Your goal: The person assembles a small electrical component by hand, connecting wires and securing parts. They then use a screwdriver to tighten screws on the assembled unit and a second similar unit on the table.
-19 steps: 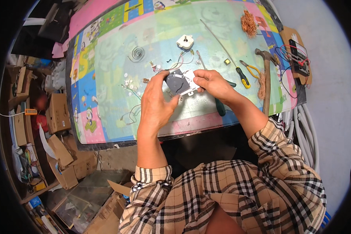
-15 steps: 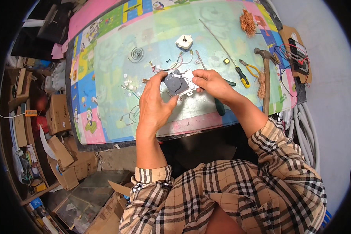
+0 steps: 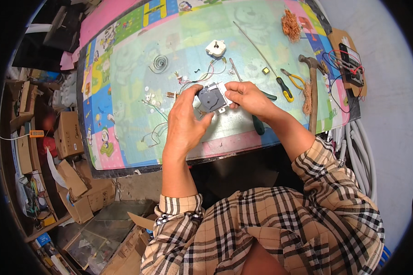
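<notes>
Over the near middle of the table, I hold a small mechanism between my hands. Its dark grey plastic cover faces up, overlapping a white-and-metal plate. My left hand grips the cover's left side, fingers at the top edge and thumb at the bottom. My right hand pinches the plate's right edge between thumb and fingers. Just beyond lie thin coloured wires, and past them a white round timer-like unit with a central shaft. Whether the cover and plate are fastened together cannot be seen.
A coiled spring and small white gears lie to the left. On the right are a long screwdriver, yellow-handled pliers, a hammer and copper wire. A multimeter sits at the right edge.
The grey cover has moved slightly right along with my left hand and now covers more of the white plate. My right hand stays nearly in place.
</notes>
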Demonstrator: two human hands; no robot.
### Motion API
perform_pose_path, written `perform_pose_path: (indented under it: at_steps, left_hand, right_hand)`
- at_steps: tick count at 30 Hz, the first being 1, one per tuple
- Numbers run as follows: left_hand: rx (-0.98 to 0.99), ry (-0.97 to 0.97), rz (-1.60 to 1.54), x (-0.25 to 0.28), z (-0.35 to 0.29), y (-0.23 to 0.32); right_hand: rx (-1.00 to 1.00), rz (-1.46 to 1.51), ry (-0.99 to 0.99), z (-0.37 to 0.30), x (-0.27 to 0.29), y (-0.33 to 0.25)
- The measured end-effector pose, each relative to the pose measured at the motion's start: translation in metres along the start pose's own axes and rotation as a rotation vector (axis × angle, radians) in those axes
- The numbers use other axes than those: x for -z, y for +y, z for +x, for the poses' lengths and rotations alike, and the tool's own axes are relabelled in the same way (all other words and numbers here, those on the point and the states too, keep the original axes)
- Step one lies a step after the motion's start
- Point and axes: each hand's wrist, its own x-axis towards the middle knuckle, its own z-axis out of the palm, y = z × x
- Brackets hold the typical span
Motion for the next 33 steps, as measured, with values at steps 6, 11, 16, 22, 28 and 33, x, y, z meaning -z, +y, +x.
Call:
perform_pose_path:
  at_steps: [6, 11, 16, 22, 28, 33]
  left_hand:
    - [0.014, -0.017, -0.040, 0.000, 0.001, 0.000]
    - [0.072, -0.038, -0.095, 0.003, 0.001, 0.003]
    - [0.096, -0.056, -0.114, 0.004, 0.001, 0.000]
    - [0.201, -0.109, -0.300, 0.006, 0.001, -0.015]
    - [0.331, -0.100, -0.693, 0.019, 0.002, -0.017]
    - [0.315, -0.142, -0.689, 0.013, 0.002, -0.020]
  right_hand:
    - [-0.013, 0.003, 0.003, 0.000, 0.001, 0.001]
    - [-0.033, 0.006, -0.001, -0.001, 0.000, -0.002]
    - [-0.053, 0.033, -0.031, -0.003, 0.000, -0.005]
    - [-0.085, 0.040, -0.041, 0.000, 0.001, -0.001]
    - [-0.102, 0.109, -0.072, -0.002, 0.002, -0.006]
    - [-0.101, 0.104, -0.027, -0.004, 0.000, -0.007]
